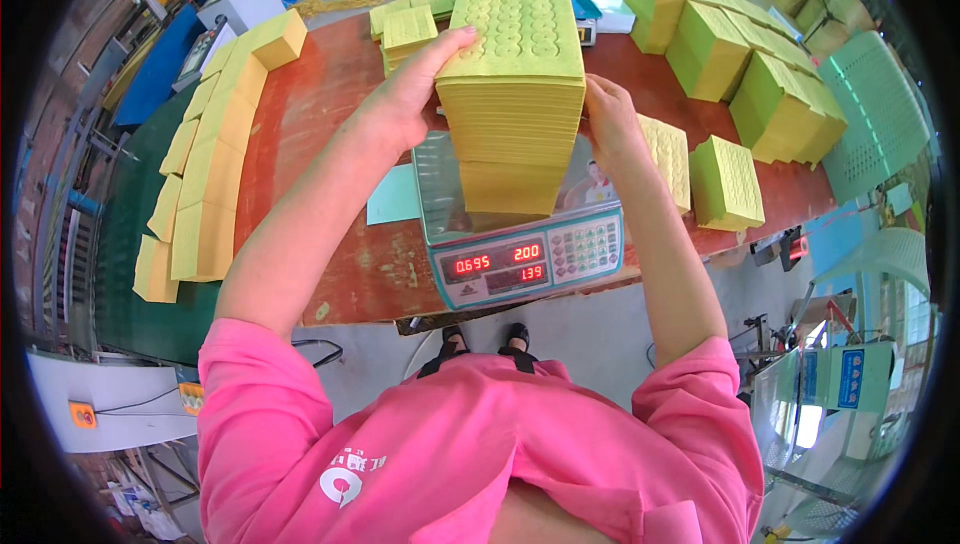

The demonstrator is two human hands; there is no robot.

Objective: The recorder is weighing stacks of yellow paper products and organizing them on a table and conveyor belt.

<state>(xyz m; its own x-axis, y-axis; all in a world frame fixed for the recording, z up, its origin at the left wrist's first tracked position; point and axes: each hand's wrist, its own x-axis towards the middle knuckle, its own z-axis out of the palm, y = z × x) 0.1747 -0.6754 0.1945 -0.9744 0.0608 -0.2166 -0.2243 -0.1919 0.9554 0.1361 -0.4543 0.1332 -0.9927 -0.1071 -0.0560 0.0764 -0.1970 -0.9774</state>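
Observation:
A tall stack of yellow paper sheets point(515, 124), its top pressed with rows of round patterns, stands upright on the digital scale point(435, 199). My left hand point(408, 104) grips the stack's upper left side, with the thumb resting over the top edge and the other fingers largely hidden. On the opposite side, my right hand point(615, 122) is closed against the upper right edge, its fingertips partly behind the paper. Red digits glow on the scale's display point(500, 261), beside a keypad point(587, 247). A pale green sheet point(393, 196) lies left of the scale.
The reddish table point(335, 134) carries more yellow stacks point(708, 49) at the far right. Two smaller stacks point(727, 184) sit right of the scale. A long row of yellow bundles point(215, 164) runs down the left. Behind is a blue tray point(583, 2).

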